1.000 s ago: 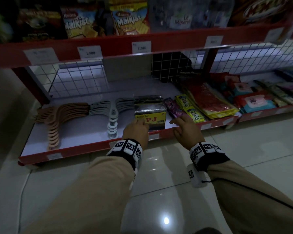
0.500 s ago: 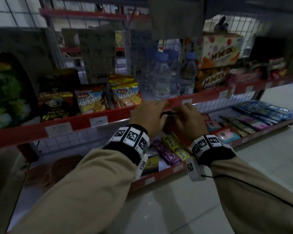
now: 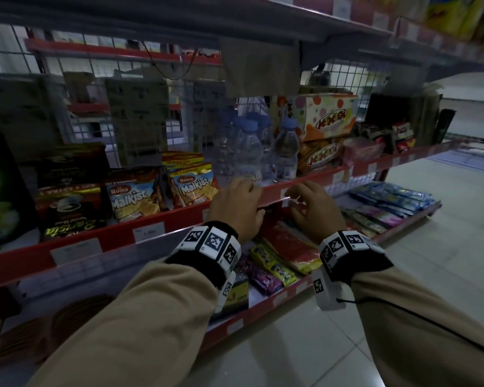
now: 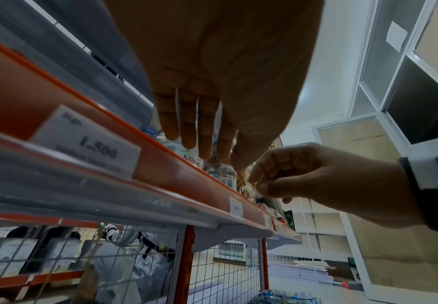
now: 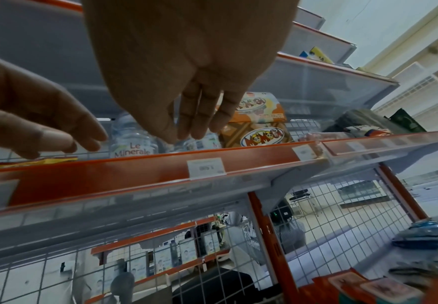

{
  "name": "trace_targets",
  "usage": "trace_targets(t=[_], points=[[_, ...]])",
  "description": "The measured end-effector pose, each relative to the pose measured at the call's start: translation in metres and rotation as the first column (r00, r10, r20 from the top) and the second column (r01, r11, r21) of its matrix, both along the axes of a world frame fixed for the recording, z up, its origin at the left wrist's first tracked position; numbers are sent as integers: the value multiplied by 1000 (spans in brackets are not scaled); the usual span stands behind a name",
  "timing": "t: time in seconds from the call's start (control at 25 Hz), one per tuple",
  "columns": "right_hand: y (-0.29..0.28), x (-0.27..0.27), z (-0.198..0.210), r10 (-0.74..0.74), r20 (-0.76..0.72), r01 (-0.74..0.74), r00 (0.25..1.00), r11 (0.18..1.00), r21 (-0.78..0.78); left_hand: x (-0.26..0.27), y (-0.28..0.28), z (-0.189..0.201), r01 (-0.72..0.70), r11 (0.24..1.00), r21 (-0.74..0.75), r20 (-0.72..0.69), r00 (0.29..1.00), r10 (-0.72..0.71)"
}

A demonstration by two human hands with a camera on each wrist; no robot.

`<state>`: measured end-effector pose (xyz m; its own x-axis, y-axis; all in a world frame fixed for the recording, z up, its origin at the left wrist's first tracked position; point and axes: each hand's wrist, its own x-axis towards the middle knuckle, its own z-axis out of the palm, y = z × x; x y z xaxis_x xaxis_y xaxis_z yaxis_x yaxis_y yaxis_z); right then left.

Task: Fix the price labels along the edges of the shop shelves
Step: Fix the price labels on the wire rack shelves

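I am reaching both hands to the red front edge of the middle shelf [image 3: 268,195], just in front of the water bottles [image 3: 250,152]. My left hand [image 3: 236,209] is hovering over the edge with its fingers [image 4: 186,123] straight and relaxed, holding nothing. My right hand [image 3: 315,208] is sitting beside it with fingers [image 5: 200,115] loosely bent, and I cannot tell whether they are pinching anything. The price label [image 5: 206,168] is sitting in the clear strip on the edge, just below my right fingertips. Another label reading 1.500 [image 4: 88,144] is sitting further left, near the Malkist packs [image 3: 193,188].
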<state>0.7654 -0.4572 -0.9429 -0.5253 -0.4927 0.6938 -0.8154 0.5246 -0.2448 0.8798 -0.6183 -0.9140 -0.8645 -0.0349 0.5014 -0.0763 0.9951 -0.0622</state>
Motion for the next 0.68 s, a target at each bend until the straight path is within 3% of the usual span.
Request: trace_targets(t=[0.36, 0.52, 0.68], points=[[39, -112, -25, -2, -100, 2, 995, 1000, 1, -81, 45, -26, -129, 991, -22, -116, 985, 125], [35, -144, -31, 131, -198, -136, 971, 991, -13, -115, 63, -33, -218, 976, -7, -207, 955, 211], [35, -165, -36, 222, -331, -251, 917, 967, -49, -141, 72, -43, -248, 964, 97, -355, 896, 266]])
